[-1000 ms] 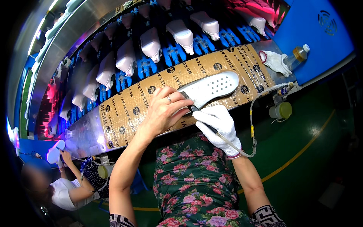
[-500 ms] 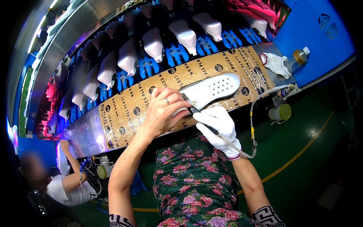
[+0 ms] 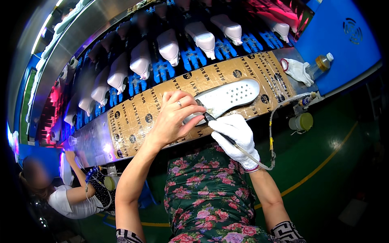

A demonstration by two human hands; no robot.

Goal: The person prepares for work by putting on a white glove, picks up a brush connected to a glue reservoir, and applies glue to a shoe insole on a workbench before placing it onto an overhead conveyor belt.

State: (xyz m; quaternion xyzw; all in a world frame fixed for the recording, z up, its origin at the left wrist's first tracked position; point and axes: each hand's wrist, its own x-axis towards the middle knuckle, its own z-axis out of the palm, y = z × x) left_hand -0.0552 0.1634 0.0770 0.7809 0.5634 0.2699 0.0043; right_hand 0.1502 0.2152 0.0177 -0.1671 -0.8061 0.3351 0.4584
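A white shoe with a perforated toe area [image 3: 240,92] lies on the bench, toe to the right. My bare left hand [image 3: 176,117], wearing a ring, is closed at the shoe's heel end, thumb and fingers drawn together; the exact grip point is partly hidden. In a white knit glove, my right hand [image 3: 235,137] holds a slim black pen-like tool [image 3: 221,133] from which a thin hose runs. The tool's tip is beside my left fingertips, near the heel, and I cannot make out whether it touches the shoe.
Printed brown cardboard [image 3: 142,101] covers the bench. Behind it runs a row of pale foot-shaped lasts [image 3: 202,38] on blue holders. A spare glove [image 3: 297,71] and a bottle [image 3: 321,65] lie at right, near a yellow-lidded jar [image 3: 302,121]. A co-worker [image 3: 73,200] is at left.
The row of pale lasts has shifted a little to the right. My hands, the tool and the shoe keep nearly the same positions relative to one another.
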